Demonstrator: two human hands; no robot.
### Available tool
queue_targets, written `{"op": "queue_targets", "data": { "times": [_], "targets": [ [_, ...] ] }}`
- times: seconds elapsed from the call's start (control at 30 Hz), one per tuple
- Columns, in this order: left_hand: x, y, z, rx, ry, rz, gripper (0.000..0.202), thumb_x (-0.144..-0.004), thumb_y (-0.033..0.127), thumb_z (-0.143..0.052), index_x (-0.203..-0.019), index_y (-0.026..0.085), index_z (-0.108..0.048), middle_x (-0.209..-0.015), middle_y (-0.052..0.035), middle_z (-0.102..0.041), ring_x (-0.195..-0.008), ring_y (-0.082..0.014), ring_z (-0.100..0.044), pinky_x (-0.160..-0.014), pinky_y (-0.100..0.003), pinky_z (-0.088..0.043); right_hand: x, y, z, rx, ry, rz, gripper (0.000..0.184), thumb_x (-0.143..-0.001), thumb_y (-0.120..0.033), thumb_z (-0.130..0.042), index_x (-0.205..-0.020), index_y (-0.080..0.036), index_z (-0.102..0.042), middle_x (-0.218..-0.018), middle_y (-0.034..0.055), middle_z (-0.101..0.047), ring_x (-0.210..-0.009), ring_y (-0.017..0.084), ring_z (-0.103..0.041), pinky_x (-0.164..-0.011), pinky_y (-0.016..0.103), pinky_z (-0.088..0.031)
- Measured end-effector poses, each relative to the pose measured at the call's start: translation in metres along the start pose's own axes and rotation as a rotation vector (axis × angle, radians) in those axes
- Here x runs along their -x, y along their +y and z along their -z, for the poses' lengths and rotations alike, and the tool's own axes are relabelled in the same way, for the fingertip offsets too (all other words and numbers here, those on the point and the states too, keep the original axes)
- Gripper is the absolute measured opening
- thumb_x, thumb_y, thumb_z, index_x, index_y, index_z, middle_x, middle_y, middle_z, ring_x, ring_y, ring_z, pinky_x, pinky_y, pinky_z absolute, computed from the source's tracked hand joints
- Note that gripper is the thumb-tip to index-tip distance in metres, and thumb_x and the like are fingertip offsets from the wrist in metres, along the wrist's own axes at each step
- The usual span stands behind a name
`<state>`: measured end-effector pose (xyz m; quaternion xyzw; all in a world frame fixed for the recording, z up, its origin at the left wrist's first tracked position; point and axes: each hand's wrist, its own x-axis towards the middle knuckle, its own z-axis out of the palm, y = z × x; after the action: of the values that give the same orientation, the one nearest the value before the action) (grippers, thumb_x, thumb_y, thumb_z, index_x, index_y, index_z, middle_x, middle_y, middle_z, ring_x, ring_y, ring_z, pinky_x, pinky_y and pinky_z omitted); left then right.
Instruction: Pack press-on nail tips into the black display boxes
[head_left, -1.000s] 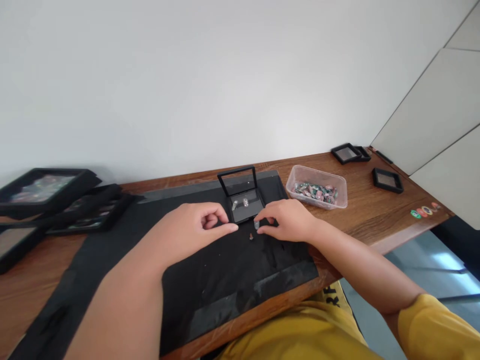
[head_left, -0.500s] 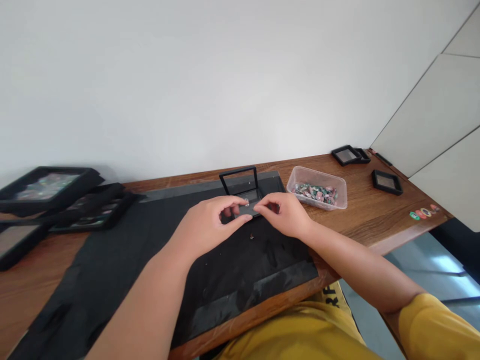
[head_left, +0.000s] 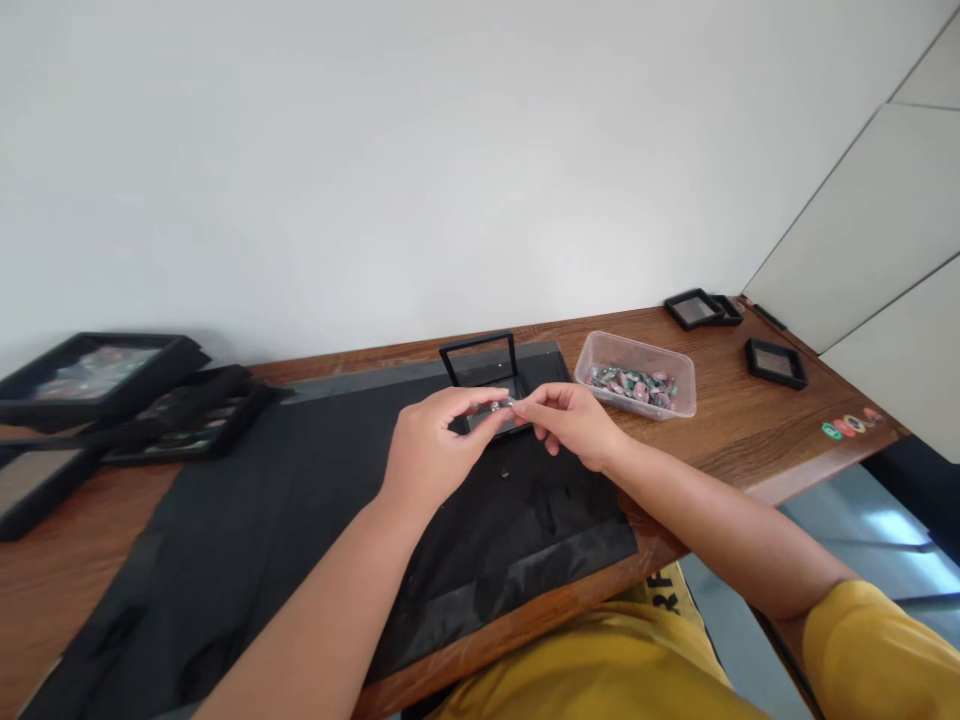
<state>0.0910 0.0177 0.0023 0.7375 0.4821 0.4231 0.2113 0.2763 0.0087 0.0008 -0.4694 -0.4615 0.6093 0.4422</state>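
My left hand (head_left: 442,432) and my right hand (head_left: 571,424) come together over a small black display frame (head_left: 480,343), whose lid stands upright. A small shiny piece (head_left: 501,404) lies between the fingertips of both hands; its kind is too small to make out. The left thumb and fingers are closed on it from the left. From the right, my right thumb and forefinger pinch at its edge, the other fingers curled. Both hands partly hide the frame's lower half. On the black mat (head_left: 315,500), a tiny crumb-like bit (head_left: 505,474) lies just below the hands.
A clear plastic tub (head_left: 636,372) of small shiny coloured pieces stands right of the hands. Black frames (head_left: 776,363) lie farther right, near several round coloured stickers (head_left: 853,425). More black frames (head_left: 97,380), some filled, are stacked at the left. A white wall (head_left: 480,170) rises behind.
My left hand has moved right and its fingers have closed in on the shiny piece. The right fingertips now meet the left ones; before, a gap separated them.
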Motion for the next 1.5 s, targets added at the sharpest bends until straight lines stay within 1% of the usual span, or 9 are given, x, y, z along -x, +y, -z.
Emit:
{"op": "queue_targets", "data": {
  "times": [0.37,0.5,0.6,0.77,0.87,1.03,1.2,1.3,1.5],
  "targets": [
    [0.002,-0.001,-0.008,0.082,0.013,-0.121,0.020,-0.086,0.042,-0.075,-0.097,0.028,-0.084,-0.107,-0.0031,-0.084,-0.101,-0.0259,-0.079,-0.098,-0.043,-0.062,-0.001,-0.003,0.000,-0.172,0.013,-0.175,0.047,-0.044,-0.046,-0.099,-0.067,-0.017,-0.070,-0.063,-0.0044,-0.065,-0.050,0.003,-0.037,-0.040,0.017,-0.026],
    [-0.001,-0.004,-0.008,0.057,0.006,-0.118,0.020,-0.087,0.043,-0.073,-0.094,0.028,-0.083,-0.101,-0.0038,-0.084,-0.098,-0.0254,-0.078,-0.096,-0.043,-0.062,-0.001,-0.002,0.001,-0.134,0.001,-0.151,0.043,-0.053,-0.045,-0.095,-0.069,-0.017,-0.068,-0.068,-0.0038,-0.067,-0.048,0.003,-0.039,-0.037,0.017,-0.027],
    [-0.004,-0.009,-0.009,0.025,0.006,-0.114,0.023,-0.088,0.045,-0.070,-0.095,0.028,-0.083,-0.101,-0.0040,-0.084,-0.100,-0.0256,-0.076,-0.098,-0.042,-0.060,-0.002,0.000,0.002,-0.037,0.002,-0.111,0.032,-0.071,-0.044,-0.085,-0.082,-0.018,-0.070,-0.072,-0.0040,-0.068,-0.046,0.004,-0.041,-0.037,0.018,-0.031],
    [-0.011,-0.024,-0.013,-0.159,-0.028,-0.087,0.029,-0.089,0.039,-0.067,-0.110,0.026,-0.082,-0.105,-0.0081,-0.082,-0.105,-0.0300,-0.071,-0.099,-0.046,-0.055,0.007,0.000,0.001,0.477,0.110,0.198,0.029,-0.088,-0.032,-0.072,-0.115,-0.020,-0.070,-0.072,-0.0040,-0.067,-0.055,0.008,-0.053,-0.053,0.021,-0.040],
    [-0.014,-0.032,-0.016,-0.262,-0.089,-0.075,0.038,-0.088,0.034,-0.066,-0.123,0.025,-0.078,-0.106,-0.0106,-0.080,-0.105,-0.0318,-0.069,-0.098,-0.048,-0.053,0.017,-0.006,-0.001,0.744,0.151,0.335,0.028,-0.091,-0.033,-0.070,-0.116,-0.022,-0.072,-0.071,-0.0033,-0.067,-0.057,0.010,-0.054,-0.058,0.024,-0.039],
    [-0.015,-0.037,-0.020,-0.350,-0.125,-0.078,0.042,-0.091,0.041,-0.063,-0.126,0.022,-0.077,-0.107,-0.0139,-0.078,-0.109,-0.0346,-0.066,-0.098,-0.050,-0.051,0.025,-0.022,0.007,0.809,0.235,0.471,0.019,-0.093,-0.036,-0.067,-0.100,-0.022,-0.076,-0.065,-0.0020,-0.065,-0.055,0.011,-0.052,-0.060,0.027,-0.038],
    [-0.014,-0.035,-0.020,-0.407,-0.149,-0.019,0.042,-0.092,0.044,-0.062,-0.125,0.022,-0.077,-0.106,-0.0163,-0.078,-0.111,-0.0385,-0.065,-0.095,-0.054,-0.052,0.022,-0.043,0.037,0.849,0.470,0.578,0.026,-0.096,-0.043,-0.062,-0.094,-0.022,-0.078,-0.071,0.0009,-0.068,-0.058,0.013,-0.052,-0.061,0.028,-0.038],
    [-0.015,-0.034,-0.019,-0.386,-0.142,-0.002,0.044,-0.091,0.046,-0.064,-0.126,0.022,-0.077,-0.108,-0.0156,-0.078,-0.111,-0.0380,-0.065,-0.096,-0.052,-0.053,0.017,-0.052,0.061,1.020,0.550,0.388,0.021,-0.094,-0.037,-0.065,-0.089,-0.021,-0.079,-0.077,0.0037,-0.071,-0.067,0.016,-0.058,-0.064,0.030,-0.038],
    [-0.014,-0.028,-0.015,-0.291,-0.119,-0.105,0.043,-0.089,0.047,-0.066,-0.123,0.022,-0.075,-0.113,-0.0111,-0.079,-0.110,-0.0350,-0.066,-0.099,-0.050,-0.052,0.004,-0.053,0.086,1.330,0.310,-0.088,0.021,-0.081,-0.037,-0.081,-0.094,-0.021,-0.082,-0.102,0.0099,-0.079,-0.093,0.027,-0.071,-0.073,0.035,-0.047]
  ]
}}
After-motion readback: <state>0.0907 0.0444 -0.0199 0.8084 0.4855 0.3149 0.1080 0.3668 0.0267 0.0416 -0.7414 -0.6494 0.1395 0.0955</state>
